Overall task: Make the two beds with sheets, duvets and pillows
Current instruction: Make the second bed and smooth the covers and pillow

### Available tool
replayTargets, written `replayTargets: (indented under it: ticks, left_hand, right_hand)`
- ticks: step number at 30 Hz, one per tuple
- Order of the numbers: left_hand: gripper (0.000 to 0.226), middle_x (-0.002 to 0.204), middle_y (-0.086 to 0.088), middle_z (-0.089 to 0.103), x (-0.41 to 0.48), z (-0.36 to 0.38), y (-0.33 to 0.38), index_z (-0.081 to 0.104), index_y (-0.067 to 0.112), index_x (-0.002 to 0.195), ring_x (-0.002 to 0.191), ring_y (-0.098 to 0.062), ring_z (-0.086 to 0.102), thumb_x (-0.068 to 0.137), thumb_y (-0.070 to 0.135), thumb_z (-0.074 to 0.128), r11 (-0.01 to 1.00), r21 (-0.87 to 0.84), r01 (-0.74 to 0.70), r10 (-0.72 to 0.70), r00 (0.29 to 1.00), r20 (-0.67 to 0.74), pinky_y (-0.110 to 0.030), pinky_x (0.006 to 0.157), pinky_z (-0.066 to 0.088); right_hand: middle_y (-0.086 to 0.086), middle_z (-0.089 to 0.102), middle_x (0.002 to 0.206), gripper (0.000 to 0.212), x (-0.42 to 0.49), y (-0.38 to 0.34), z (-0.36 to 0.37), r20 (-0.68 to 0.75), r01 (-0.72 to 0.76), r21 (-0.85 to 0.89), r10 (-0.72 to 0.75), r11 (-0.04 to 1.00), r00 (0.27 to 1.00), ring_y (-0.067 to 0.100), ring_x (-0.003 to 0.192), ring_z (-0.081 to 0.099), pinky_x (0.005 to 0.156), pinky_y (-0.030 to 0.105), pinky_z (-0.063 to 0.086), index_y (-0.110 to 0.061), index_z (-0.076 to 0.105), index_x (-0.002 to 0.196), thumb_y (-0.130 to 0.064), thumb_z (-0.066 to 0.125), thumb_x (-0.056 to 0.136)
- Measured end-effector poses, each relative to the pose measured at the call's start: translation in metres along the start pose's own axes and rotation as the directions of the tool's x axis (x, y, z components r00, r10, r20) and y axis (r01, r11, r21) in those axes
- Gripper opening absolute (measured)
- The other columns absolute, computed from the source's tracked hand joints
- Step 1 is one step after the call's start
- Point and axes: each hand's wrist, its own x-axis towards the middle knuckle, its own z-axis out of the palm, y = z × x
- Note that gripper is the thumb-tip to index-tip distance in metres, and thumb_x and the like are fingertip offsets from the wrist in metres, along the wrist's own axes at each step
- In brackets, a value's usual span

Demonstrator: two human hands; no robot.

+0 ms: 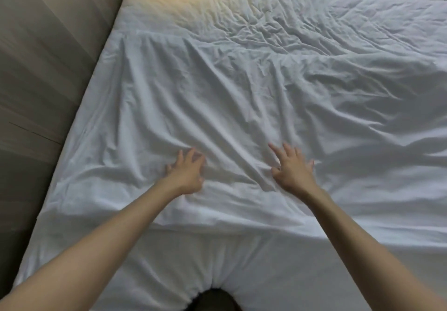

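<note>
The white duvet [242, 93] lies spread on the bed, full of wrinkles. The left hand [186, 172] presses on it with fingers apart and a little bent. The right hand [292, 168] lies flat on it, fingers wide. Neither hand grips the cloth. The sheet [266, 274] shows below the duvet's near edge.

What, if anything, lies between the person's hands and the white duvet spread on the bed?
Nothing visible does. The left hand and the right hand both rest directly on the duvet, with their fingers touching its wrinkled cloth.
</note>
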Motion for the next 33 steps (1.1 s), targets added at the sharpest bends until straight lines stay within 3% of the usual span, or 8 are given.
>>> replayTargets:
  ticks: [3,6,11,14,19,27,30,33]
  left_hand:
    - [0.072,0.160,0.005,-0.022,0.044,0.002,0.048,-0.009,0.027,0.154,0.147,-0.030,-0.020,0.100,0.014,0.036,0.987,0.123,-0.106,0.139,0.941,-0.308,-0.063,0.115,-0.001]
    - [0.077,0.160,0.006,-0.022,0.093,0.006,0.106,-0.012,0.027,0.154,0.147,-0.027,-0.022,0.095,0.009,0.035,0.964,0.196,-0.179,0.247,0.876,-0.415,-0.066,0.110,-0.010]
    - [0.059,0.162,0.015,-0.010,0.191,-0.012,0.133,0.000,0.047,0.151,0.147,-0.030,-0.018,0.092,0.050,0.004,0.944,0.258,-0.208,0.319,0.779,-0.540,-0.072,0.103,-0.018]
    - [0.059,0.161,0.018,-0.006,0.237,-0.051,0.097,0.002,0.053,0.149,0.147,-0.034,-0.017,0.091,0.060,0.010,0.960,0.256,-0.110,0.258,0.703,-0.663,-0.073,0.105,-0.013]
    - [0.059,0.161,0.016,-0.008,0.286,-0.129,-0.002,0.001,0.051,0.150,0.147,-0.037,-0.012,0.094,0.062,0.019,0.991,0.054,0.121,-0.039,0.652,-0.757,-0.076,0.104,-0.009]
    - [0.070,0.163,0.007,-0.007,0.299,-0.190,-0.155,-0.005,0.052,0.149,0.146,-0.044,-0.006,0.086,0.077,0.012,0.887,-0.317,0.335,-0.461,0.646,-0.608,-0.076,0.105,-0.006]
    - [0.072,0.163,0.008,-0.005,0.300,-0.197,-0.169,-0.003,0.041,0.153,0.148,-0.039,-0.005,0.090,0.073,0.012,0.867,-0.363,0.342,-0.496,0.667,-0.557,-0.072,0.108,-0.006]
    - [0.062,0.163,0.003,-0.009,0.280,-0.188,-0.141,-0.002,0.029,0.156,0.149,-0.030,-0.011,0.101,0.051,0.020,0.905,-0.336,0.262,-0.425,0.612,-0.667,-0.068,0.111,-0.008]
  right_hand:
    - [-0.003,-0.007,0.163,0.076,0.034,0.018,0.001,-0.216,-0.080,-0.023,0.073,0.997,0.974,0.024,0.149,-0.013,0.114,0.063,-0.006,-0.040,0.007,0.154,-0.016,0.044,0.092]
    - [-0.002,-0.008,0.163,0.072,0.071,0.055,0.007,-0.357,-0.226,0.087,0.242,0.970,0.902,0.027,0.149,-0.012,0.113,0.064,-0.005,-0.039,0.003,0.154,-0.021,0.042,0.097]
    - [-0.006,-0.014,0.162,0.058,0.123,0.067,0.030,-0.334,-0.376,0.207,0.427,0.903,0.841,0.030,0.148,-0.014,0.112,0.065,-0.008,-0.045,-0.005,0.151,-0.038,0.026,0.103]
    - [-0.008,-0.019,0.161,0.055,0.156,0.050,0.035,-0.390,-0.329,0.158,0.365,0.931,0.845,0.031,0.147,-0.021,0.107,0.068,-0.015,-0.051,-0.007,0.149,-0.043,0.022,0.103]
    - [-0.008,-0.023,0.160,0.060,0.221,-0.005,0.017,-0.417,-0.224,0.115,0.251,0.968,0.874,0.038,0.144,-0.026,0.103,0.074,-0.015,-0.053,-0.005,0.149,-0.060,0.025,0.097]
    - [-0.007,-0.026,0.159,0.077,0.311,-0.145,0.017,-0.365,0.087,-0.159,-0.140,0.984,0.920,0.041,0.141,-0.030,0.093,0.080,-0.019,-0.058,-0.002,0.146,-0.087,0.021,0.078]
    - [-0.006,-0.027,0.159,0.079,0.328,-0.157,0.026,-0.341,0.078,-0.199,-0.144,0.977,0.929,0.039,0.141,-0.031,0.094,0.079,-0.018,-0.058,-0.006,0.146,-0.088,0.016,0.076]
    - [-0.008,-0.025,0.159,0.077,0.331,-0.155,0.021,-0.283,0.103,-0.202,-0.159,0.974,0.946,0.035,0.142,-0.030,0.097,0.076,-0.020,-0.056,-0.007,0.147,-0.085,0.017,0.080]
